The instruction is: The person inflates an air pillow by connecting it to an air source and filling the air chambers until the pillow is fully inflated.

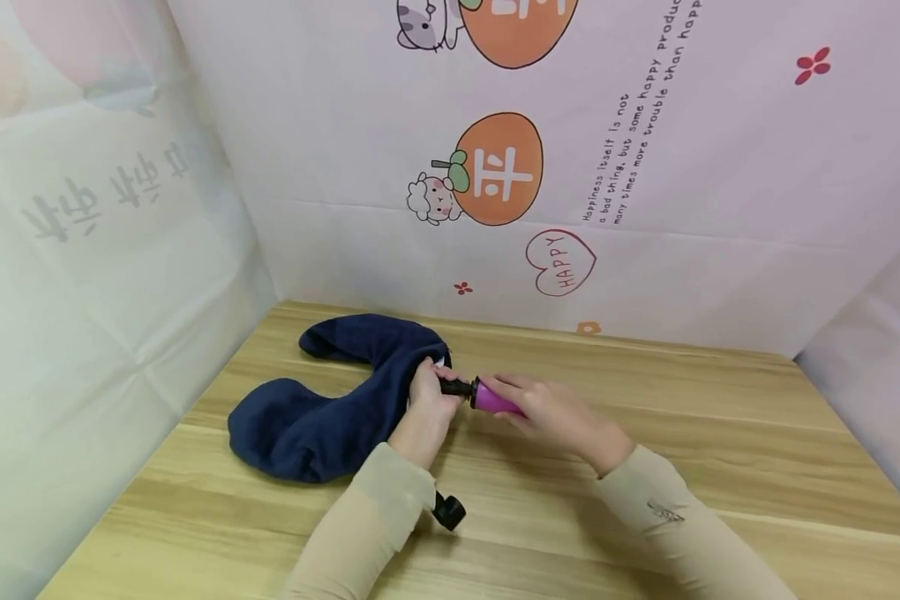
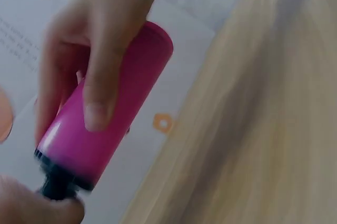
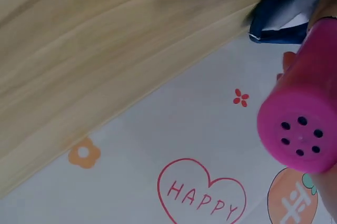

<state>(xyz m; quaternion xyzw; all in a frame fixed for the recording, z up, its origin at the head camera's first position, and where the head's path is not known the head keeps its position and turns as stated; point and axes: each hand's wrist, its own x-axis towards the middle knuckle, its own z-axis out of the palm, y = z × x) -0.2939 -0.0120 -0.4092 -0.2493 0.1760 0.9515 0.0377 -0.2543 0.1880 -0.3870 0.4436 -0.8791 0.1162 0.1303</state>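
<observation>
A navy U-shaped neck pillow [image 1: 341, 421] lies on the table with its curved back toward my hands. At that curve my left hand [image 1: 429, 410] grips the black nozzle end [image 1: 456, 387] of a magenta hand pump [image 1: 492, 398]. My right hand [image 1: 553, 414] holds the pump's magenta barrel, with the thumb along its side in the left wrist view. The round base of the pump [image 3: 300, 129], with several dark holes, faces the right wrist camera. Left fingers and pillow hide where the nozzle tip meets the pillow.
Under the pillow is a wood-grain table [image 1: 720, 467]. A printed white cloth [image 1: 345, 167] hangs along its far edge, with more cloth at both sides. A black device [image 1: 448, 510] sticks out beside the left forearm.
</observation>
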